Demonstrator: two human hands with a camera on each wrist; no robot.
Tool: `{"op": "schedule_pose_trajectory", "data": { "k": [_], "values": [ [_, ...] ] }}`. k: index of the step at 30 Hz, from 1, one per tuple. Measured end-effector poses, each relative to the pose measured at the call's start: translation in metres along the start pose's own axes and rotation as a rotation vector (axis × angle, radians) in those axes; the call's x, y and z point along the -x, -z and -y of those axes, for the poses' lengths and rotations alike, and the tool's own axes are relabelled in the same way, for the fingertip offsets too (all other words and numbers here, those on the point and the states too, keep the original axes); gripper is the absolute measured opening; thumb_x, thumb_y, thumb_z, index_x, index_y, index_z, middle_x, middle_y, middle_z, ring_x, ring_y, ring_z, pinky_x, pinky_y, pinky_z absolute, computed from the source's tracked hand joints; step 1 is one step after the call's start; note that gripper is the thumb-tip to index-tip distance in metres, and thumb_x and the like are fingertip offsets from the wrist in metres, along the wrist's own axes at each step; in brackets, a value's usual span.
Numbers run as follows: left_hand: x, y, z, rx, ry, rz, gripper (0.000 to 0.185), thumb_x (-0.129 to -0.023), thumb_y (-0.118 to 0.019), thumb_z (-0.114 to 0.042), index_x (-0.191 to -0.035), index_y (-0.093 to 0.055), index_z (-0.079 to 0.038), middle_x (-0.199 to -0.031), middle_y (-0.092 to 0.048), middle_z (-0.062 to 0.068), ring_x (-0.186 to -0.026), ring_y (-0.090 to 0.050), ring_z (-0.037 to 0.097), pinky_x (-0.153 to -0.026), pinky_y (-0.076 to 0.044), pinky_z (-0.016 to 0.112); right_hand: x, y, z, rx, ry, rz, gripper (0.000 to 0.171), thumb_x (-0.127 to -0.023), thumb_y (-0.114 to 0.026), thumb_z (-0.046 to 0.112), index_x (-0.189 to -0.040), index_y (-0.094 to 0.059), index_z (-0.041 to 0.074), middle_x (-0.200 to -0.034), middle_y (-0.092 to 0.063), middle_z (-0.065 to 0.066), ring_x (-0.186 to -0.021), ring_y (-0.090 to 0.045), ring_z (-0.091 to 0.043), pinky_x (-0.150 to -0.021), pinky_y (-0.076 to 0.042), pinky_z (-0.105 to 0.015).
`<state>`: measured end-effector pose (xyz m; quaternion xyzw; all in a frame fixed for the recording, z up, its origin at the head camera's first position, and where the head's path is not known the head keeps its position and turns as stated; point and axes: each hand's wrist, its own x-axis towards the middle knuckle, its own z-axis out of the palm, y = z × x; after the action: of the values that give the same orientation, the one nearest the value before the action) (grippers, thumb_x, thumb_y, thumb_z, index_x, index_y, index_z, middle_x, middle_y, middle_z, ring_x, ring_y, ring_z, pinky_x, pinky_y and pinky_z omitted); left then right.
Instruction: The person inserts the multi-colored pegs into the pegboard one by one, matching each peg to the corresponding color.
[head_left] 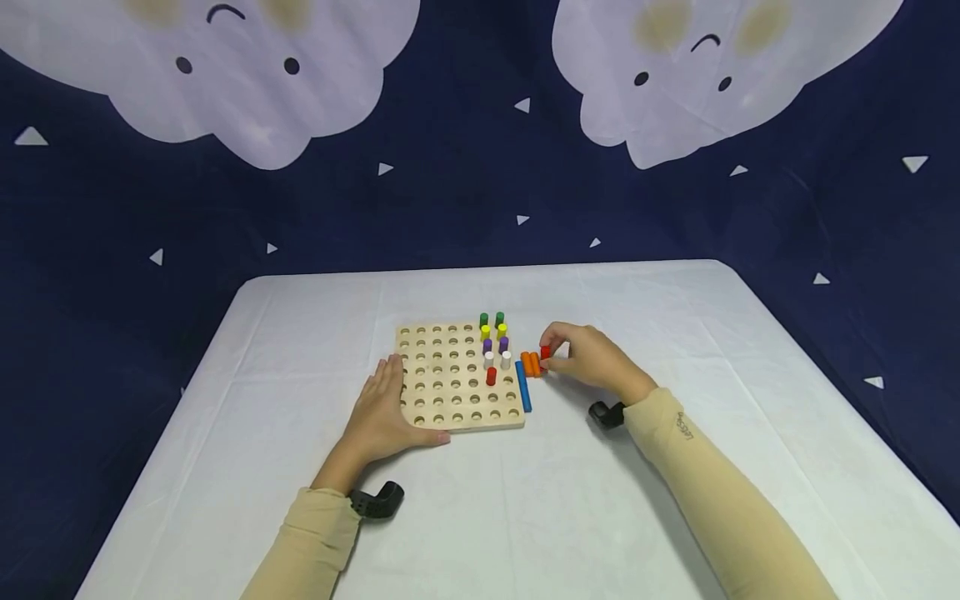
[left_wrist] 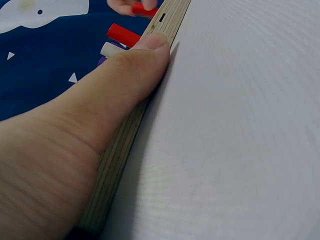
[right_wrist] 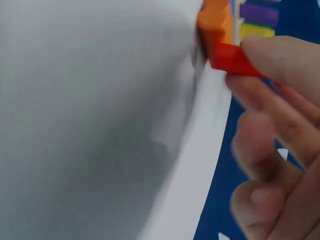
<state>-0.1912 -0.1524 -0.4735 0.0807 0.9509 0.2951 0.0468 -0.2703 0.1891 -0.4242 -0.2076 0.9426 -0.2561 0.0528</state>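
Now right hand (head_left: 592, 360) pinches red peg (head_left: 545, 353), long axis roughly upright.

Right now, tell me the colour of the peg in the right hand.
Red peg, clearest in the right wrist view.

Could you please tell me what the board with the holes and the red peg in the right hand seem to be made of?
The board looks like unfinished pale plywood: the left wrist view shows stacked layers along its edge. The red peg pinched by the right hand has a smooth, even, slightly glossy red coat; painted wood seems likely, but plastic cannot be ruled out.
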Motion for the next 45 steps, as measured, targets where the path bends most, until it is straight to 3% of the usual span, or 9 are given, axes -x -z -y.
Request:
{"op": "schedule_pose_trajectory", "data": {
  "k": [4,8,20,45],
  "values": [
    [-0.001,0.0,0.0,-0.002,0.0,0.001,0.154,-0.053,-0.082,-0.075,-0.158,0.0,0.002,-0.166,0.001,0.02,-0.155,0.001,0.036,-0.127,-0.005,0.053,0.002,-0.003,0.008,-0.115,0.033,-0.054,0.022,-0.085,-0.079,0.023,-0.102,-0.066,0.022,-0.096,-0.074,0.006,-0.066,-0.052,-0.016,-0.059,-0.045,-0.029],
    [0.0,0.001,-0.001,0.002,-0.001,0.001,0.153,-0.053,-0.083,-0.075,-0.158,-0.001,0.002,-0.166,0.001,0.02,-0.155,0.001,0.036,-0.127,-0.005,0.053,0.004,-0.006,0.02,-0.143,0.053,-0.056,0.022,-0.083,-0.081,0.026,-0.1,-0.067,0.024,-0.094,-0.074,0.008,-0.064,-0.052,-0.016,-0.057,-0.044,-0.028],
    [-0.001,0.0,0.0,-0.001,-0.008,0.001,0.154,-0.053,-0.082,-0.076,-0.158,0.0,0.002,-0.166,0.001,0.02,-0.155,0.001,0.036,-0.127,-0.005,0.052,0.001,-0.026,0.036,-0.098,0.137,-0.016,0.02,-0.085,-0.08,0.025,-0.1,-0.067,0.024,-0.085,-0.073,0.013,-0.07,-0.059,-0.011,-0.066,-0.047,-0.026],
    [0.0,0.0,0.0,-0.001,0.002,0.001,0.155,-0.052,-0.082,-0.076,-0.158,0.0,0.001,-0.167,0.002,0.019,-0.155,0.001,0.036,-0.127,-0.004,0.052,0.0,-0.027,0.04,-0.075,0.163,0.005,0.019,-0.085,-0.08,0.024,-0.101,-0.07,0.024,-0.084,-0.071,0.013,-0.072,-0.06,-0.009,-0.069,-0.049,-0.026]
  ]
}}
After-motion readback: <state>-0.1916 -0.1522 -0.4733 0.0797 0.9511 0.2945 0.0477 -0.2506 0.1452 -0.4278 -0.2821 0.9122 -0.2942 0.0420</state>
